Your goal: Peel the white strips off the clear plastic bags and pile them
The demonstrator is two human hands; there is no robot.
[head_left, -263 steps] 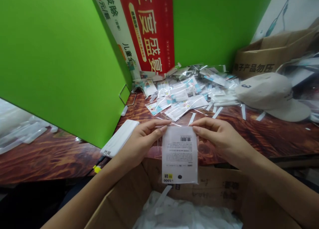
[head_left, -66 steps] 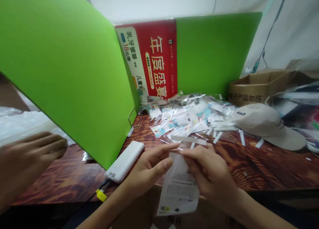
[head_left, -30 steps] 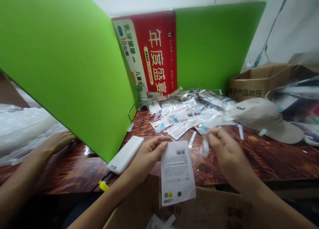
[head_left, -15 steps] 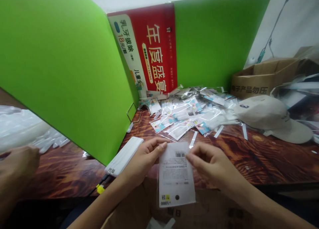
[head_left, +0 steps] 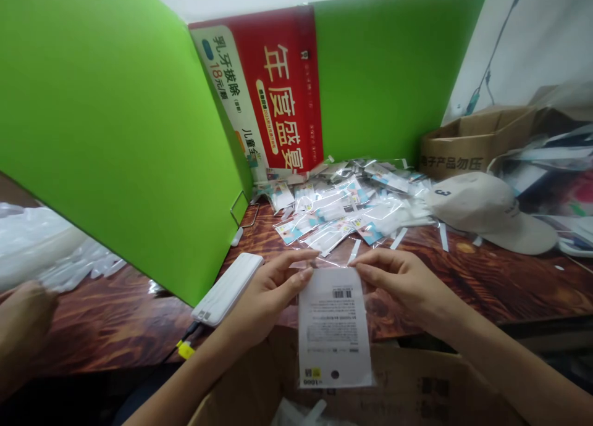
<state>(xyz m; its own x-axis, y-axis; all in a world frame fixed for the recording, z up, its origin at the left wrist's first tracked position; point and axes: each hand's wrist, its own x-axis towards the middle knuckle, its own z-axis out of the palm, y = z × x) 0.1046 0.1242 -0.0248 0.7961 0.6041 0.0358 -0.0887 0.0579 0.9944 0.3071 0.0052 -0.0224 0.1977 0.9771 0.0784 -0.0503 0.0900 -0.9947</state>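
A clear plastic packet with a white printed card (head_left: 334,330) inside hangs upside down between my hands, its barcode near the top. My left hand (head_left: 273,290) pinches the packet's upper left corner between thumb and fingers. At the upper right corner, my right hand (head_left: 403,284) grips the clear film at its edge with thumb and forefinger. Below the packet is an open cardboard box (head_left: 393,383) with some clear plastic in it. Beyond my hands lies a pile of similar clear packets (head_left: 343,210) with blue and white cards.
A white power bank (head_left: 228,288) with a cable lies left of my hands. Green panels (head_left: 125,123) stand around the work area. A beige cap (head_left: 486,213) and a cardboard carton (head_left: 456,145) sit at right. Another person's hand (head_left: 28,318) is at far left, by plastic pieces (head_left: 50,247).
My right hand has moved up from the card's side to the packet's upper right corner. The card has shifted slightly right. The other person's hand has moved left.
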